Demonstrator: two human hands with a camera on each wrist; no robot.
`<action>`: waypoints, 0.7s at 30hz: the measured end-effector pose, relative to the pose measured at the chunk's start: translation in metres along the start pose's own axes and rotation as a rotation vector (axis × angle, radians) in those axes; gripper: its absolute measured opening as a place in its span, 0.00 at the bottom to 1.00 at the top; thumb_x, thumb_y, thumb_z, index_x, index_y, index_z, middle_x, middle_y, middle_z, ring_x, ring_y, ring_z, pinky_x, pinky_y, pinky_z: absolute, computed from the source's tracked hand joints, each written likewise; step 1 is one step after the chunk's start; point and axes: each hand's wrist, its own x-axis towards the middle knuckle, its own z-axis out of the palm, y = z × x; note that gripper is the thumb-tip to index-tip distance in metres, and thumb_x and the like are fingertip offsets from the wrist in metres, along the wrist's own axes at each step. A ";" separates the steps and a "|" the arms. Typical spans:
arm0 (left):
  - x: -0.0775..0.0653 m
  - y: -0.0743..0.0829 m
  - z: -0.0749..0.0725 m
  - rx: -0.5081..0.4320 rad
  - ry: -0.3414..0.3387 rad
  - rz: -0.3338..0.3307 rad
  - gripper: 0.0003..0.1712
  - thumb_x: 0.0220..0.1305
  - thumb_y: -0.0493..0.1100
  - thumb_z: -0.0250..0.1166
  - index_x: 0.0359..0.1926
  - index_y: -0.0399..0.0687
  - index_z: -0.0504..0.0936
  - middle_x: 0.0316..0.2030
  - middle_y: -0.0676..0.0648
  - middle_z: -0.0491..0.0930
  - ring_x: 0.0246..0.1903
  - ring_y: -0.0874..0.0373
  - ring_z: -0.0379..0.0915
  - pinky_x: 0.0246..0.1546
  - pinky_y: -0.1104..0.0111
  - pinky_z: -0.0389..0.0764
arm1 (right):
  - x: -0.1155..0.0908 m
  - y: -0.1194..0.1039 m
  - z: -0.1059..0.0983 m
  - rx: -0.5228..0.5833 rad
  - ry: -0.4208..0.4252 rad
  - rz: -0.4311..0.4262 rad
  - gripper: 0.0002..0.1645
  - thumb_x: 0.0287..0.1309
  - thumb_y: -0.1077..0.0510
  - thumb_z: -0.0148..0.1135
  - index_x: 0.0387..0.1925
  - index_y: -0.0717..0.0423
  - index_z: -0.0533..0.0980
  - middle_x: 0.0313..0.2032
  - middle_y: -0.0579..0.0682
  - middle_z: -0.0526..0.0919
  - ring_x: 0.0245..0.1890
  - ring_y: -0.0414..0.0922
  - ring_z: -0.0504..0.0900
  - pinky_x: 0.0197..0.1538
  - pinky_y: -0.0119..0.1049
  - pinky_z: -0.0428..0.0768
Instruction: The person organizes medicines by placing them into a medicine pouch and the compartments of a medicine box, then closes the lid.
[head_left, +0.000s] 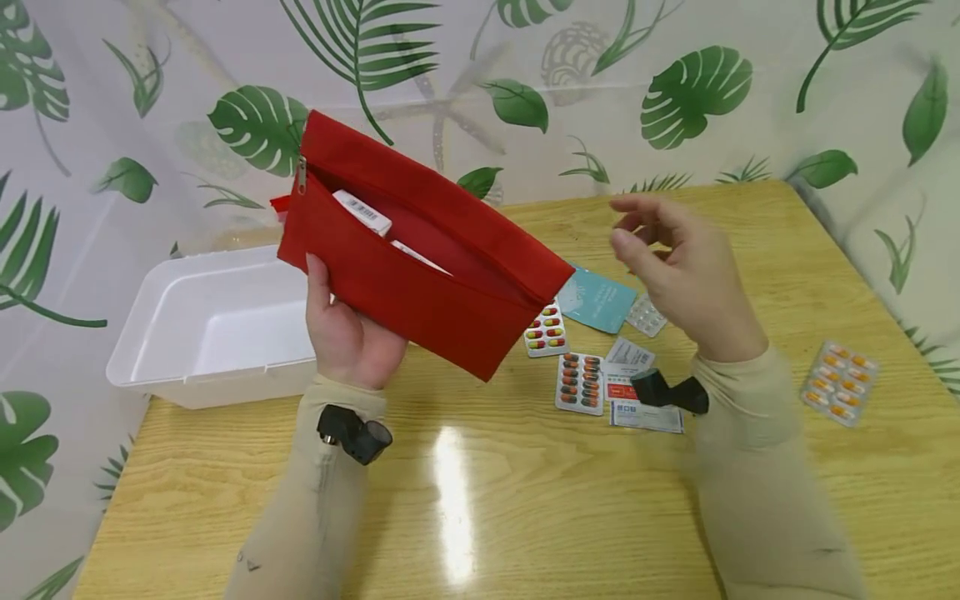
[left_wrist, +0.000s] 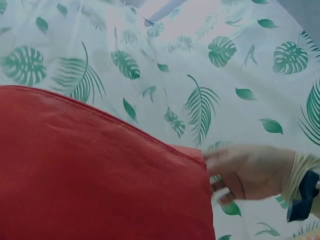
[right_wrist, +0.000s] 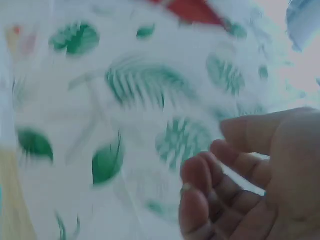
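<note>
My left hand (head_left: 351,337) grips a red zippered pouch (head_left: 397,300) from below, thumb on its front, and holds it tilted above the table. The pouch's zipper is undone, and a white box (head_left: 363,213) with a barcode shows inside next to a second white item (head_left: 420,257). Most of both is hidden by the red fabric. Off to the right of the pouch, my right hand (head_left: 690,271) is raised in the air with loosely bent fingers and nothing in them. In the left wrist view the pouch fills the lower left.
A white plastic bin (head_left: 225,362) stands at the table's left. Right of centre lie capsule blister packs (head_left: 580,384), a teal packet (head_left: 603,302), a tablet blister (head_left: 647,316) and small printed packets (head_left: 647,416). An orange-and-white capsule blister (head_left: 840,382) lies farther right. Leaf-patterned sheeting (head_left: 517,104) stands behind.
</note>
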 end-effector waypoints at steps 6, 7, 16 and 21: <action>-0.001 0.015 0.015 0.013 -0.015 0.151 0.28 0.69 0.58 0.49 0.63 0.49 0.67 0.59 0.43 0.69 0.59 0.50 0.65 0.56 0.55 0.70 | 0.011 0.049 -0.023 -0.404 -0.264 0.315 0.32 0.66 0.41 0.53 0.61 0.60 0.70 0.48 0.60 0.77 0.45 0.55 0.76 0.41 0.46 0.75; -0.001 0.017 0.016 0.022 -0.017 0.168 0.28 0.69 0.58 0.48 0.63 0.49 0.67 0.59 0.43 0.69 0.59 0.50 0.65 0.56 0.55 0.70 | 0.012 0.056 -0.022 -0.443 -0.352 0.353 0.35 0.65 0.40 0.54 0.62 0.62 0.69 0.52 0.63 0.76 0.48 0.58 0.76 0.44 0.51 0.75; -0.001 0.019 0.012 0.045 0.060 0.173 0.27 0.68 0.56 0.52 0.63 0.50 0.67 0.59 0.44 0.70 0.59 0.51 0.66 0.57 0.56 0.69 | 0.018 0.096 0.006 -0.539 -0.684 0.433 0.48 0.57 0.47 0.66 0.69 0.69 0.56 0.66 0.69 0.61 0.63 0.68 0.61 0.59 0.64 0.64; -0.001 0.016 0.011 0.075 0.057 0.164 0.27 0.68 0.56 0.52 0.63 0.51 0.67 0.59 0.44 0.69 0.58 0.51 0.65 0.56 0.56 0.70 | 0.017 0.113 0.012 -0.602 -0.710 0.459 0.49 0.57 0.45 0.64 0.66 0.74 0.57 0.62 0.74 0.63 0.60 0.69 0.64 0.58 0.63 0.67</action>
